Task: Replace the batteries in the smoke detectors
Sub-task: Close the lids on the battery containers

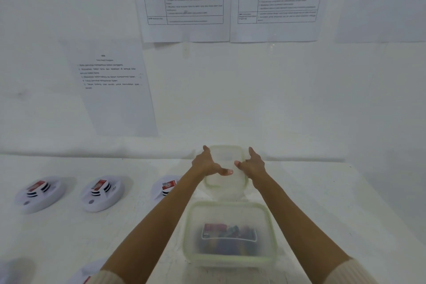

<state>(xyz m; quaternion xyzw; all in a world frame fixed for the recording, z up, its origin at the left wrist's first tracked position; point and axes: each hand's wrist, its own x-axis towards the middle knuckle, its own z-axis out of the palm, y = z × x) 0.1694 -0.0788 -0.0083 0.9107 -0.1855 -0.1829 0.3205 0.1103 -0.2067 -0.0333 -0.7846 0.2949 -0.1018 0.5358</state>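
1. Both arms reach over the near container (230, 205) to the far container (227, 154). It is a translucent plastic food box at the back of the white surface (322, 203), close to the wall.
2. The left grip (208, 163) is clamped on its left side and the right grip (252, 165) on its right side. The fingers run along the walls and the thumbs lie across the top, tips nearly meeting.
3. The step in hand looks like opening or lifting this box (I cannot tell whether a lid is seated on it). It looks empty, so it is probably meant for spent cells. Pull evenly on both sides so it does not tip. If clips hold a lid, free those first instead of prying with the thumbs.
4. The fresh stock is likely the batteries (228, 235) inside the near container, blurred behind its frosted cover. The forearms pass just above its rim, so any lift should come up clear of it, not drag back.
5. The leftmost smoke detector (40, 193) and the middle smoke detector (102, 192) lie to the left. A third smoke detector (164, 188) is partly hidden behind the left forearm. Each shows a red-and-white block on top, probably its battery. Set the box down away from that row.
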